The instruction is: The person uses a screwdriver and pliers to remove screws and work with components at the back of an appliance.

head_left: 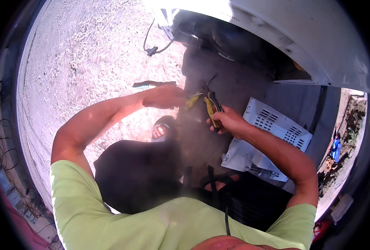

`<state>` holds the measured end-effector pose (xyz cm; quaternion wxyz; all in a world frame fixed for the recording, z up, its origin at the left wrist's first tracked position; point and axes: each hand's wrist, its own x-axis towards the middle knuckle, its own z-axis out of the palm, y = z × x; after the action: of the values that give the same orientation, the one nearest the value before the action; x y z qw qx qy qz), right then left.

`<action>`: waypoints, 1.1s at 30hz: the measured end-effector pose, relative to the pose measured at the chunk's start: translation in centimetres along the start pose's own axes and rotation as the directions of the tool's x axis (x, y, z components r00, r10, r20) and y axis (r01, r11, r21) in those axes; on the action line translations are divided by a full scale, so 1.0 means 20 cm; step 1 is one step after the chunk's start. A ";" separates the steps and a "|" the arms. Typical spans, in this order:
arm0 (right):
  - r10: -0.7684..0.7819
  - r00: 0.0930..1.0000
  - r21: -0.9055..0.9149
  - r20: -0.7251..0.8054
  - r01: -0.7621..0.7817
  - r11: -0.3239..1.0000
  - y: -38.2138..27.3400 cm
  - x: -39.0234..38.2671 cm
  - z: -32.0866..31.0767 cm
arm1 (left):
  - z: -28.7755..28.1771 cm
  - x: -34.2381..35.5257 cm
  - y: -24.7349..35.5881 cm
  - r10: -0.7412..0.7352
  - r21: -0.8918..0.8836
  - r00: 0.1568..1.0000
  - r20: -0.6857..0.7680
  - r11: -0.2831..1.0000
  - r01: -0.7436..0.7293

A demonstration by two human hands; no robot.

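My right hand [226, 120] is closed around a pair of pliers [212, 109] with yellow-and-black handles, their jaws pointing away from me. By the jaws, a thin dark piece [211, 79] sticks up; whether they grip it is unclear. My left hand [165, 96] reaches in from the left, its fingers drawn together and mostly hidden. At its fingertips are a thin metal shaft and a blurred yellow piece [192, 101]; I cannot make out what is held. Just beyond this hand lies a dark-handled strip with a pale blue toothed or bristled edge [151, 84].
A large white appliance housing [314, 37] with a dark opening spans the far right. A white slotted panel [276, 125] lies beside my right forearm. A dark cable with a connector [152, 51] lies on rough, sunlit ground. Something blue [336, 149] is at far right.
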<state>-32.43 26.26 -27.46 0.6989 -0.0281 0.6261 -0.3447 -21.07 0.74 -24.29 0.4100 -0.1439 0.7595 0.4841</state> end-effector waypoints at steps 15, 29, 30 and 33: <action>-0.107 0.993 -0.524 -0.055 0.062 0.849 -0.07 0.24 0.34 | 0.50 0.26 -0.34 -0.088 -0.751 0.978 -0.187 0.654 -0.085; -0.169 0.955 -0.443 -0.246 0.044 0.895 -0.59 0.00 -0.11 | 0.62 0.26 -0.58 0.254 -0.680 0.877 -0.408 0.557 -0.478; -0.180 0.943 -0.393 -0.280 0.059 0.918 -0.61 -0.03 -0.17 | 0.62 0.25 -0.62 0.259 -0.638 0.849 -0.461 0.568 -0.520; -0.159 0.901 -0.291 -0.404 0.038 0.956 -0.63 -0.11 -0.35 | 0.62 0.26 -0.66 0.064 -0.756 0.912 -0.404 0.538 -0.373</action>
<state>-44.36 20.52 -21.09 0.5173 -0.0818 0.8021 -0.2869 -10.15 5.72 -38.83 0.0984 -0.2983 0.5160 0.7969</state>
